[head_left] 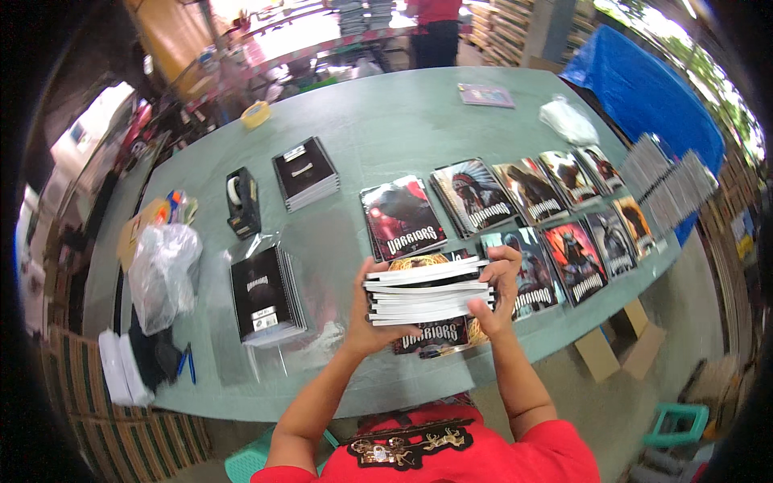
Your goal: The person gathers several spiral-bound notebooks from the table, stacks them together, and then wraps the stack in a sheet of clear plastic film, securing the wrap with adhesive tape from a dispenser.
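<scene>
Between my two hands I grip a stack of several notebooks (pixel 427 299), their white page edges facing me. My left hand (pixel 367 315) clasps the left end, thumb along the underside. At the right end my right hand (pixel 498 291) is wrapped round it, thumb pressed on the page edges. Under and just in front of the stack, more notebooks with dark printed covers (pixel 431 338) lie partly hidden. Piles of spiral-bound notebooks (pixel 403 217) with colourful covers spread to the right in rows. On the left, a black notebook pile (pixel 262 294) rests on clear plastic film (pixel 318 342).
Another black notebook pile (pixel 304 173) stands farther back beside a tape dispenser (pixel 241 205). A tape roll (pixel 255 115), plastic bag (pixel 165 274) and blue pens (pixel 190 364) lie on the green table (pixel 338 105). Past the right edge are a cardboard box (pixel 600 354) and a green stool (pixel 676 424).
</scene>
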A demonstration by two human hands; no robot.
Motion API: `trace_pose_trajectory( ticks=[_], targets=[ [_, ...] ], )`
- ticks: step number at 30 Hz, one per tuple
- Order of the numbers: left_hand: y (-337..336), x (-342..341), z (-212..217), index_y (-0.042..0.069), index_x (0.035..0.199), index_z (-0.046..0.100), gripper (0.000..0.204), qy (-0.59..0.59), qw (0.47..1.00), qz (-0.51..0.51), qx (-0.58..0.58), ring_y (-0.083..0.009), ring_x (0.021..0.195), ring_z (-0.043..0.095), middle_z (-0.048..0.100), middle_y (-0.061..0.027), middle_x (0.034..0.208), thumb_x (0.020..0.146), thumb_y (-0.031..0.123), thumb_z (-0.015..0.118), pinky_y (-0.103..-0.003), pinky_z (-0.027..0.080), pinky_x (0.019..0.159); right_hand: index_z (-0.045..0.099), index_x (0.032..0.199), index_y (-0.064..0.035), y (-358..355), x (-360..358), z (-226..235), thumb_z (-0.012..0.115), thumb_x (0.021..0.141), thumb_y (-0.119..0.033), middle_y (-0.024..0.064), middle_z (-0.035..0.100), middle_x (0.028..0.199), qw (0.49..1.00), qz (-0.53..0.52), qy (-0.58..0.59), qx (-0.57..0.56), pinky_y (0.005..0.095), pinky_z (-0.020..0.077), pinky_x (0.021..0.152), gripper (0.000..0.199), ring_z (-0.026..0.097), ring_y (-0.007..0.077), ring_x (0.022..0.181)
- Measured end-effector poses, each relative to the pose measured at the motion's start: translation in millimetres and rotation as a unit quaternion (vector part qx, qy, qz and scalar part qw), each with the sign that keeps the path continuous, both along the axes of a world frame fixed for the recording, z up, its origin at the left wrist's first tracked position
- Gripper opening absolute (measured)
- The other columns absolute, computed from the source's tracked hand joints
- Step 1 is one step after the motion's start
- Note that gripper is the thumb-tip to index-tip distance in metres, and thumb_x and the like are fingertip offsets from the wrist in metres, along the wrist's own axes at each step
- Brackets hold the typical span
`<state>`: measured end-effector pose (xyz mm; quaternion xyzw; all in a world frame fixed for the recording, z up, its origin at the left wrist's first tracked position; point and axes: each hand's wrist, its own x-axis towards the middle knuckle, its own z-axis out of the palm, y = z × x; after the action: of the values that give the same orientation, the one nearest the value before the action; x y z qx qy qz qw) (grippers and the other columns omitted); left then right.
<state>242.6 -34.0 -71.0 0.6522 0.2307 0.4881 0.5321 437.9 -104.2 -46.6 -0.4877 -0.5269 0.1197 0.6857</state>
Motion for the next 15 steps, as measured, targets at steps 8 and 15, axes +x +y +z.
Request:
trace_pose_trajectory(
  ticks=[8, 15],
  targets=[
    [19.3, 4.0, -12.6, 0.001, 0.123, 0.029, 0.094, -0.021, 0.999, -0.041, -0.011, -0.0203, 0.103, 0.047, 0.045, -0.0105, 0.113, 0.050, 0.023, 0.086, -0.032, 0.039, 0.089, 0.054, 0.072, -0.0034, 0.8, 4.5, 23.7, 0.061, 0.072, -0.024, 0.0124, 0.047, 0.093, 0.994, -0.097, -0.011, -0.048, 0.0316, 0.0331, 0.083, 0.022, 0.044, 0.0232, 0.091],
    [20.3, 7.4, -4.3, 0.002, 0.120, 0.032, 0.087, 0.030, 0.998, -0.039, -0.038, -0.0182, 0.101, 0.048, 0.048, -0.0095, 0.108, 0.052, 0.019, 0.085, -0.031, 0.040, 0.088, 0.065, 0.080, -0.0011, 3.5, 13.7, 38.8, 0.050, 0.085, -0.028, 0.0136, 0.046, 0.118, 0.987, 0.091, -0.032, -0.125, 0.0355, 0.0264, 0.098, 0.031, 0.041, 0.0230, 0.112]
  ],
)
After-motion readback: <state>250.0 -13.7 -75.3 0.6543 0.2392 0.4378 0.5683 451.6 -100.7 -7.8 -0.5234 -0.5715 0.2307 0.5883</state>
